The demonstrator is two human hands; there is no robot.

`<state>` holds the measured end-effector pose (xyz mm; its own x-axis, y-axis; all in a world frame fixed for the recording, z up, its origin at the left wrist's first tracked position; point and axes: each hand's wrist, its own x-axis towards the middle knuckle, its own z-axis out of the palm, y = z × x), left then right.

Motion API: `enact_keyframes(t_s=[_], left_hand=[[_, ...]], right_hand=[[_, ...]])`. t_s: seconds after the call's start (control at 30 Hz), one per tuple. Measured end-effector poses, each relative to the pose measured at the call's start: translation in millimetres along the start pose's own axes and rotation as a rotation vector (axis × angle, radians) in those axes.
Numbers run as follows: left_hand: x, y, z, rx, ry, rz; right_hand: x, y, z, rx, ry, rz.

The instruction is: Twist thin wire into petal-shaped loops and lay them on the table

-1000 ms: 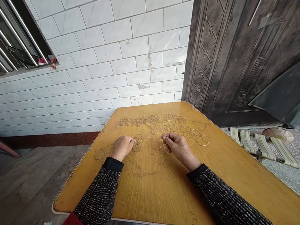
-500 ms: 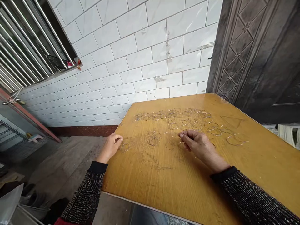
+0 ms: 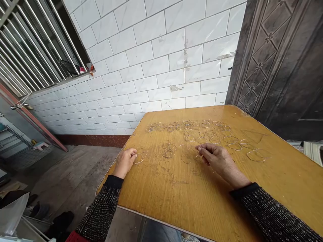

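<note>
Compared with half a second ago, my left hand [image 3: 125, 161] hasn't really moved; it's at the table's [image 3: 176, 198] left edge, fingertips pinching a small pile of wire loops [image 3: 139, 157]. My right hand [image 3: 217, 158] stays loosely curled, fingertips touching a wire loop [image 3: 186, 155] at its 9 o'clock. A small loop cluster [image 3: 168, 150] sits between my hands, bare tabletop is toward 6 o'clock, and rows of loops [image 3: 191, 127] lie at 12.

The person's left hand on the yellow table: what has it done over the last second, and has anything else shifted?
The left hand slid leftward from the middle cluster of thin wire loops to the loops near the yellow wooden table's left edge, fingertips now on them. The right hand kept resting by the single loop; the far rows lie unchanged.
</note>
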<state>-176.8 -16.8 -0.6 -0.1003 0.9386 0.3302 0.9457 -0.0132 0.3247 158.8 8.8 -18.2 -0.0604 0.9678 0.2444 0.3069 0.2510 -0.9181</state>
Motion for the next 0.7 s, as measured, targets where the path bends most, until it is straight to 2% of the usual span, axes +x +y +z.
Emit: enact_keyframes(t_s=[0.23,0.53,0.7], left_hand=[[0.2,-0.2,0.0,-0.146,0.039,0.012],[7.2,-12.9,-7.3,-0.307,0.317,-0.149],[9.4,-20.0,-7.9,-0.43,0.394,-0.223]], right_hand=[[2.7,4.3,0.7,0.009,-0.011,0.006],[0.8,0.5,0.9,-0.014,-0.03,0.001],[-0.7,-2.0,0.7,-0.057,-0.025,-0.005]])
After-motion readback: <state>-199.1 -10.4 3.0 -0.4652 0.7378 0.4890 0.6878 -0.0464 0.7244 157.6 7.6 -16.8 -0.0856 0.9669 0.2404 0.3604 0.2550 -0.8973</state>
